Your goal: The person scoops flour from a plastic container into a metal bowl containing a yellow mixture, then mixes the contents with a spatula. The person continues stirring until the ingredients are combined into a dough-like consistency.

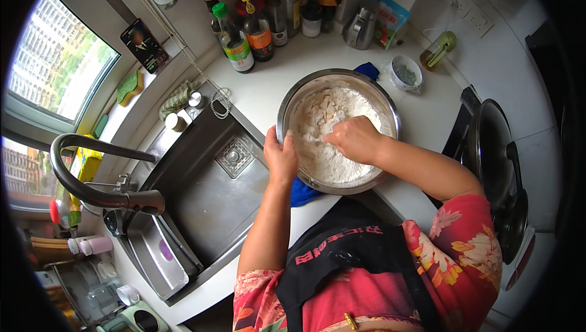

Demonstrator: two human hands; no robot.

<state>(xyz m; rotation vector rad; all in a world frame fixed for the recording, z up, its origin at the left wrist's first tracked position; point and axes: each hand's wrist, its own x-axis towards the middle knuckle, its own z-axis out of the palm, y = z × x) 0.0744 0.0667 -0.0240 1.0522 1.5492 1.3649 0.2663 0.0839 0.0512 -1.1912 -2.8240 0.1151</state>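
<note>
Left of the bowl, sunk into the counter: a wide rectangular stainless-steel sink (207, 210). Right of the bowl: a black lidded pan (493, 155) on the hob. Under the bowl: a white stone countertop (427, 118).

On that countertop, just in front of the body: the round stainless-steel mixing bowl (292, 107), holding a heap of white flour (326, 164) that is lumpy on the far side and smoother on the near side. Poking out from under the bowl's near-left edge: a blue folded cloth (302, 193), probably there to stop sliding.

At the bowl's left rim: the left hand (281, 158), clamped on the edge with the thumb over the lip. Inside the bowl, above the middle of the flour: the right hand (355, 139), fingers curled and bunched downward. Cannot tell whether anything thin is gripped in them.

Behind the bowl, toward the wall: a row of dark glass sauce bottles (244, 42).

Best done, judging by this, with the rim held firm against the push. Better to work in circles from the middle outward, dragging dry flour off the wall. Worth keeping strokes low, since the flour sits close to the lip.
</note>
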